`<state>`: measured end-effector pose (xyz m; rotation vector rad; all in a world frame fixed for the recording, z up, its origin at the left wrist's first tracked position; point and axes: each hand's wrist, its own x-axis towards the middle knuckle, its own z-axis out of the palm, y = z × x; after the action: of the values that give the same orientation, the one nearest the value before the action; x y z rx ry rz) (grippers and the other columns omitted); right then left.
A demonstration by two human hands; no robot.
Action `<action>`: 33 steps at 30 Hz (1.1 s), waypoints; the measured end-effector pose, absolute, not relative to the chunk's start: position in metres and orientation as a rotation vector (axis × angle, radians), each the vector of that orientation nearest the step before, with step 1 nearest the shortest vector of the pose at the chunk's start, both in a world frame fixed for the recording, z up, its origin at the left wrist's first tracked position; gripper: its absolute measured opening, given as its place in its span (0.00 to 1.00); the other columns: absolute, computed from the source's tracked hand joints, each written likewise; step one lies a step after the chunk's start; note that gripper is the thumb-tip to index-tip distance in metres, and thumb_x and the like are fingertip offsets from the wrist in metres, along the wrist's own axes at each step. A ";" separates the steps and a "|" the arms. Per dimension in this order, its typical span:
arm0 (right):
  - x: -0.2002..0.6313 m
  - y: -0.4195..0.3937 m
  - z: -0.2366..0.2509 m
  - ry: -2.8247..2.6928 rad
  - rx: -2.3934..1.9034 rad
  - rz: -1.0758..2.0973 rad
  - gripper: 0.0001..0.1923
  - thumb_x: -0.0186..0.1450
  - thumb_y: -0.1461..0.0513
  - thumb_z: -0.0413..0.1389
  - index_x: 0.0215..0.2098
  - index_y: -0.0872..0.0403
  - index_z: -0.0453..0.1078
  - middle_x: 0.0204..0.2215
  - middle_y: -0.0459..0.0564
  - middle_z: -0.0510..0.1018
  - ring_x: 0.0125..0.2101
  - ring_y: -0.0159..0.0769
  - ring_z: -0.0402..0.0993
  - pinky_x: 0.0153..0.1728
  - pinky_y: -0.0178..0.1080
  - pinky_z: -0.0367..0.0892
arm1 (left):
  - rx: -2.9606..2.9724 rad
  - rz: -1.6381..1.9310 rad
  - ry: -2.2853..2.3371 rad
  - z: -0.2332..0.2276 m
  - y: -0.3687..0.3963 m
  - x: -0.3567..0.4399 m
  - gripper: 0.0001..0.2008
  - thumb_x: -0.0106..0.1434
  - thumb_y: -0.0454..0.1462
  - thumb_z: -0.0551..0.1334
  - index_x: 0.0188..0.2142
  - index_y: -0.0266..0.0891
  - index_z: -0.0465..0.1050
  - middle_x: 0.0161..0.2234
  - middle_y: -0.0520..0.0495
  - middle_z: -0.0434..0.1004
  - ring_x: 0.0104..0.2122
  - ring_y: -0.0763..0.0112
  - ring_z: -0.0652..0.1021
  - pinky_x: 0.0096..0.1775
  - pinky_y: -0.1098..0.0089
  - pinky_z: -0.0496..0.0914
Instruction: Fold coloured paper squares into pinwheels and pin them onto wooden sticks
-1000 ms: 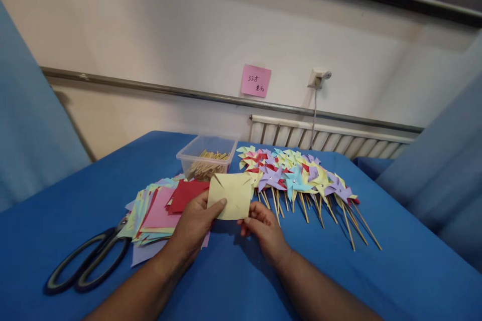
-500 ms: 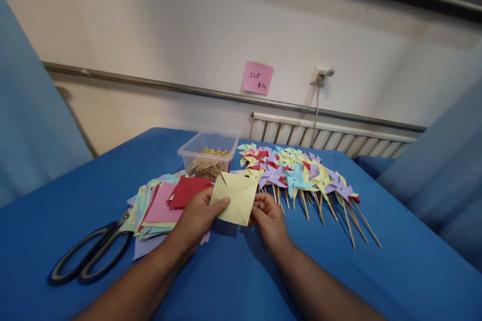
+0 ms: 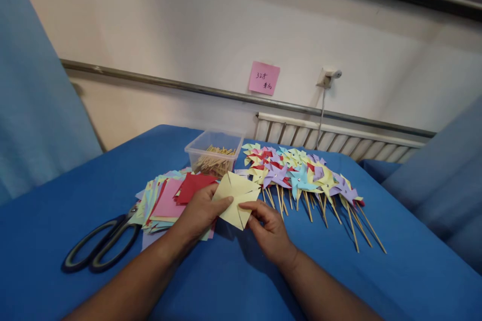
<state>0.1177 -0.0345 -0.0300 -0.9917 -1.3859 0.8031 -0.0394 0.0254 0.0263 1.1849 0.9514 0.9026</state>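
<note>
Evidently, a blue table [image 3: 233, 281] fills the lower frame. Over it, near centre, a slitted pale yellow paper square [image 3: 234, 189] sits between both hands: the left hand [image 3: 199, 213] pinches its left edge, thumb on top; the right hand [image 3: 269, 230], fingers curled, index extended, touches its right part, though pinching cannot be told.

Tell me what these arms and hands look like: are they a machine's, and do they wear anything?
They are a person's: a left hand and a right hand, both ungloved. Neither forearm shows a sleeve as far as the picture reaches. I see no watch, bracelet, cable or marking. Some fingers are hidden, so I can't rule out rings.
</note>
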 end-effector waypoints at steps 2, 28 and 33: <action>0.117 -0.034 -0.030 -1.359 -0.990 0.811 0.13 0.60 0.65 0.53 0.42 0.50 0.76 0.30 0.46 0.73 0.26 0.31 0.69 0.27 0.34 0.64 | 1.188 0.897 0.956 0.025 0.025 -0.039 0.20 0.46 0.38 0.71 0.38 0.32 0.74 0.30 0.43 0.80 0.26 0.63 0.78 0.28 0.67 0.71; 0.114 -0.031 -0.030 -1.282 -1.085 0.653 0.05 0.60 0.61 0.58 0.32 0.52 0.76 0.26 0.46 0.72 0.27 0.33 0.69 0.29 0.35 0.64 | 0.977 0.927 0.703 0.015 0.014 -0.026 0.19 0.55 0.40 0.66 0.44 0.34 0.76 0.35 0.41 0.82 0.36 0.59 0.79 0.38 0.65 0.70; 0.116 -0.027 -0.034 -1.173 -1.138 0.742 0.08 0.58 0.57 0.60 0.29 0.53 0.76 0.24 0.46 0.73 0.26 0.33 0.68 0.29 0.35 0.63 | 1.130 0.845 0.774 0.014 0.014 -0.027 0.16 0.53 0.42 0.67 0.37 0.33 0.79 0.29 0.42 0.81 0.29 0.62 0.77 0.32 0.67 0.70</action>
<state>0.1158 -0.0270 -0.0342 -1.1378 -1.1731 0.7420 -0.0275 0.0140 0.0137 1.1295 0.7736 0.8452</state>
